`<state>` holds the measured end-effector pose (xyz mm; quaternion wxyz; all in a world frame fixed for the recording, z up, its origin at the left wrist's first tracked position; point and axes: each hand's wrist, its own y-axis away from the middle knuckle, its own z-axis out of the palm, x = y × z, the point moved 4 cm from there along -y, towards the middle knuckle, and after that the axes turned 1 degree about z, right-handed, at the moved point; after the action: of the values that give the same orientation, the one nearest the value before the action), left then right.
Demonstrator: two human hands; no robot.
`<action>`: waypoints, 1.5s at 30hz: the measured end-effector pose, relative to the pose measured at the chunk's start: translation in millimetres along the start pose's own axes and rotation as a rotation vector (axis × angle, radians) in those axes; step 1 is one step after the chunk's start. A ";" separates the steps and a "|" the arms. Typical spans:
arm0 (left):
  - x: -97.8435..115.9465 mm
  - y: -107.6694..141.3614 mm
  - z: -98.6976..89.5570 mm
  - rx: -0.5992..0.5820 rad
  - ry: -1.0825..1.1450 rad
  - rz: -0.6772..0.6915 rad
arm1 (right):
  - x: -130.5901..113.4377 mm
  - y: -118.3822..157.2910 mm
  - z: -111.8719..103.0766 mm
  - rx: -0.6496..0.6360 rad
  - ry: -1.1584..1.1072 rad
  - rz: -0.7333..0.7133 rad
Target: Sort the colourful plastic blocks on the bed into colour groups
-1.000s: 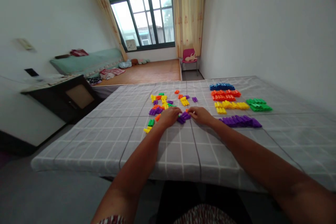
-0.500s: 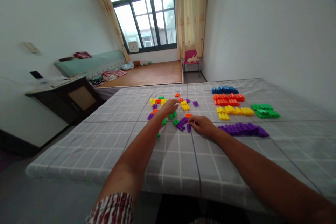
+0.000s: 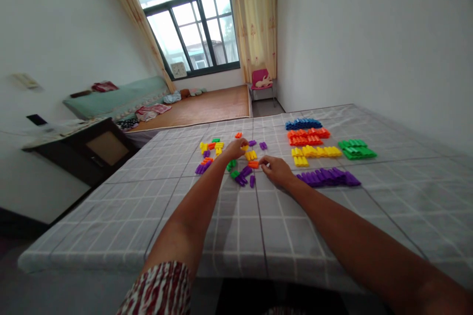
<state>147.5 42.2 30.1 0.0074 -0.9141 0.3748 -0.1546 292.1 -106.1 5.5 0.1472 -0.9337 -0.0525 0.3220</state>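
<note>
Small ribbed plastic pieces in several colours lie loose on the cloth-covered table. My left hand (image 3: 236, 148) reaches over the middle of them, its fingers closed at a yellow plastic piece (image 3: 245, 147); another yellow cluster (image 3: 251, 155) is just beside it. Lower to the right, my right hand (image 3: 275, 171) has curled fingers, with the tips against the right end of an orange plastic piece (image 3: 253, 164). A single purple piece (image 3: 252, 181) and a purple group (image 3: 246, 172) lie near it. Green pieces (image 3: 231, 164) are partly behind my left wrist.
Sorted rows are at the right: blue (image 3: 303, 124), orange (image 3: 308, 137), yellow (image 3: 317, 152), green (image 3: 356, 149) and purple (image 3: 328, 178). Mixed pieces lie left of my left forearm. Beyond the checked tablecloth (image 3: 148, 192) are a low bed platform (image 3: 214, 105) and a pink chair (image 3: 261, 78).
My right hand has shifted from beside the single purple piece to the orange one. My left hand has closed at a yellow piece. The whole view has swung slightly right.
</note>
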 end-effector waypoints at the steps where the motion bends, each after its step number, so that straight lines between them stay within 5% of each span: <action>1: 1.4 3.7 -2.8 0.017 -0.047 0.010 | -1.5 0.6 0.2 0.000 0.012 0.010; 8: 37.6 19.3 -0.7 -0.161 -0.205 0.294 | -5.0 3.3 -3.7 -0.017 0.062 0.043; 16: 34.9 2.8 -10.3 -0.052 -0.268 0.001 | -24.9 17.9 1.6 -0.197 0.151 -0.097; 19: 38.9 2.8 -15.6 -0.010 -0.152 -0.084 | -30.7 20.1 -4.3 -0.187 0.156 -0.104; 25: 60.7 16.9 -9.1 0.099 0.325 -0.124 | -2.9 5.1 -40.0 0.177 -0.036 -0.011; 31: 81.3 32.5 3.6 0.153 0.521 -0.161 | 0.5 1.5 -40.6 0.089 -0.085 -0.155; 34: 89.1 42.5 -0.6 0.148 0.650 -0.141 | 0.9 0.8 -65.8 0.113 0.023 -0.170; 37: 88.0 53.1 -4.4 0.197 0.711 -0.100 | 25.2 -0.8 -112.5 0.113 0.191 -0.108; 40: 78.4 61.9 -0.2 0.305 0.673 -0.077 | 67.9 1.8 -151.3 -0.018 0.341 0.006; 43: 69.9 67.2 7.3 0.383 0.592 -0.037 | 102.5 7.7 -160.9 -0.180 0.426 0.079; 45: 65.8 69.4 8.8 0.401 0.519 -0.011 | 111.1 8.8 -156.7 -0.171 0.443 0.072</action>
<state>146.8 -53.9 30.9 0.0909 -0.8264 0.3216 -0.4532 476.2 -130.8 55.1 0.0640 -0.9919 -0.0124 0.1087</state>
